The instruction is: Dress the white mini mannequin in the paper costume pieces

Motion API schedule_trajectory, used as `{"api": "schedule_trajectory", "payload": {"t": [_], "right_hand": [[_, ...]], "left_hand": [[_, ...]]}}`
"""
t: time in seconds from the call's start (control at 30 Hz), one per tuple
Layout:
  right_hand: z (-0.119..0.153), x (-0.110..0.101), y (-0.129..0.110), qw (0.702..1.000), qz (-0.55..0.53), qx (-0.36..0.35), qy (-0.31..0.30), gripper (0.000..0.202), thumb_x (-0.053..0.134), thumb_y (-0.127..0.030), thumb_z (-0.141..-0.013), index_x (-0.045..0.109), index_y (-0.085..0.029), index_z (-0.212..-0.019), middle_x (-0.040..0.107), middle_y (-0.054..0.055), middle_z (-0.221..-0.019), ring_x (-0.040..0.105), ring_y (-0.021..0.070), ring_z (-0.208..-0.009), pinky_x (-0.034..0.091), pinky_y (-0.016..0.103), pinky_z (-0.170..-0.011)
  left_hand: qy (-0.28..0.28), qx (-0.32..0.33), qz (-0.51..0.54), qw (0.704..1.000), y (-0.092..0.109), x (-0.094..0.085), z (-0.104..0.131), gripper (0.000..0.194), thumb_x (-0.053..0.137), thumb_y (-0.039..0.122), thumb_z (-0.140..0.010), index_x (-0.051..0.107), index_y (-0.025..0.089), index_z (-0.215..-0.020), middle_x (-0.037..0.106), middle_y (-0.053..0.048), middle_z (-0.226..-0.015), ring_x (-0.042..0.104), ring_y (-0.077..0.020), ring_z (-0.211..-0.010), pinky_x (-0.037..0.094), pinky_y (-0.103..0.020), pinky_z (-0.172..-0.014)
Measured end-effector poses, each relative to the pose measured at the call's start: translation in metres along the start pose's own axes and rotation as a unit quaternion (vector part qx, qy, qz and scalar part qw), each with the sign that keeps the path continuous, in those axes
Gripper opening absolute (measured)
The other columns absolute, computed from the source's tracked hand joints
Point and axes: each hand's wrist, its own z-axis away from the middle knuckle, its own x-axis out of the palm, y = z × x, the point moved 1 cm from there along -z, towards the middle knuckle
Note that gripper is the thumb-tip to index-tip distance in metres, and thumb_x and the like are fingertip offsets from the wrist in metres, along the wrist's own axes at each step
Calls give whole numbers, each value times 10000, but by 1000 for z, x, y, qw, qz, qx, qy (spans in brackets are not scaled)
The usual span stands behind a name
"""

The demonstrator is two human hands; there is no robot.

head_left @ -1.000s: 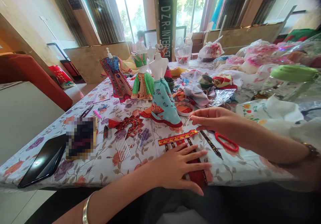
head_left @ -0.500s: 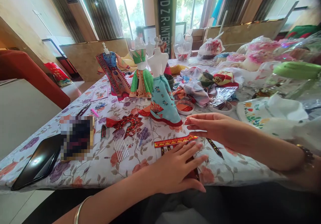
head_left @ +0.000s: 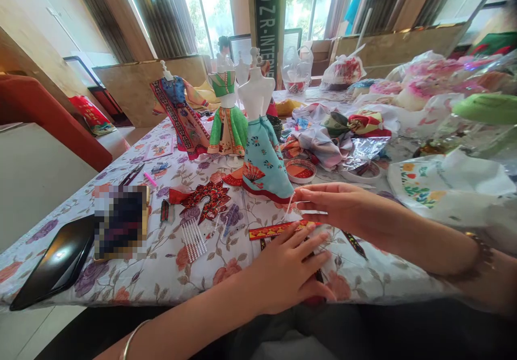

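The red-and-yellow band (head_left: 262, 232) lies across the bench (head_left: 153, 282) in front of me, just beyond the fingers of my left hand (head_left: 293, 266). That hand is palm down, fingers spread apart, over dark red fabric (head_left: 318, 275). My palm and fingers now cover most of the fabric; a second ago more of it showed between them.

Above the band, my right hand (head_left: 337, 206) has its grip pinched together, clamped on a thin white strand (head_left: 289, 207) that hangs from the fingertips. The strand has shifted to my left, and my fingertips have come in close to the hem of the turquoise skirt (head_left: 264, 161); I can't tell if they touch it. A dark patterned strip (head_left: 355, 245) pokes out below my right hand, and the red-handled scissors that showed beside it earlier are out of sight.

To the left of the band lie rows of white beads (head_left: 194, 240) and a red scalloped piece (head_left: 210, 200). The skirt is on a white dress form (head_left: 256, 95), with a green outfit (head_left: 228, 131) and a blue-and-pink robe (head_left: 183, 118) standing further left. A round tray (head_left: 301, 179) sits just right of the skirt, and a white printed bag (head_left: 440, 180) lies beyond my right forearm.
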Motion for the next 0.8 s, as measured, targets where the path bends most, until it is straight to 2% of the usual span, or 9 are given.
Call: {"api": "schedule_trajectory", "payload": {"t": [0.1, 0.2, 0.3, 0.4, 0.5, 0.63, 0.7, 0.8], "right_hand": [[0, -3, 0, 1000, 3, -5, -21, 263, 732, -391, -735, 721, -186, -899, 676, 45, -987, 590, 138, -888, 423, 304, -873], [-1, -4, 1, 1000, 10, -4, -28, 260, 715, -390, -758, 719, -176, -907, 667, 39, -953, 579, 123, -896, 419, 282, -874], [-4, -3, 2, 1000, -3, 8, -28, 268, 742, -392, -727, 727, -172, -879, 667, 34, -909, 578, 112, -872, 434, 259, -852], [-8, -2, 4, 999, -25, 16, -26, 261, 778, -371, -684, 734, -174, -850, 673, 30, -896, 587, 101, -838, 453, 238, -813], [-13, -3, 7, 999, -27, 14, -35, 260, 773, -368, -689, 733, -168, -849, 676, 28, -886, 596, 99, -824, 464, 231, -801], [-13, -3, 9, 998, -32, 11, -53, 244, 745, -368, -724, 725, -159, -849, 682, 29, -886, 603, 97, -802, 473, 223, -778], [-12, -3, 10, 998, -38, 13, -55, 208, 718, -347, -759, 723, -163, -856, 685, 27, -897, 602, 93, -810, 470, 212, -778], [-11, -1, 10, 997, -43, 18, -58, 165, 674, -311, -811, 720, -165, -873, 685, 22, -920, 597, 82, -819, 464, 193, -788]], "left_hand": [[35, -26, 44, 998, -6, -11, 9, 331, 433, 372, -936, 663, 134, -935, 687, -76, -1018, 609, -196, -1037, 461, -348, -963], [103, -151, 101, 978, -19, -24, 18, 309, 471, 304, -927, 654, 150, -732, 672, -30, -739, 619, -137, -715, 504, -272, -703], [157, -290, 153, 932, -37, -38, 20, 226, 556, 311, -879, 661, 176, -731, 685, -4, -728, 611, -121, -658, 481, -249, -654], [125, -357, 236, 895, -53, -46, 15, 132, 605, 294, -837, 692, 208, -885, 727, 3, -884, 652, -145, -803, 491, -269, -780], [62, -357, 360, 860, -65, -45, 9, 177, 599, 263, -825, 693, 199, -961, 727, -11, -992, 656, -162, -923, 489, -273, -842], [1, -334, 472, 816, -74, -38, 7, 149, 599, 251, -810, 697, 169, -886, 734, -24, -912, 669, -150, -868, 503, -267, -813], [-5, -316, 493, 811, -77, -36, 8, 137, 597, 242, -804, 689, 168, -873, 733, -19, -873, 673, -136, -818, 513, -265, -784], [-9, -296, 484, 823, -81, -35, 10, 117, 585, 209, -801, 676, 165, -858, 727, -13, -840, 669, -119, -771, 520, -254, -741]]}}
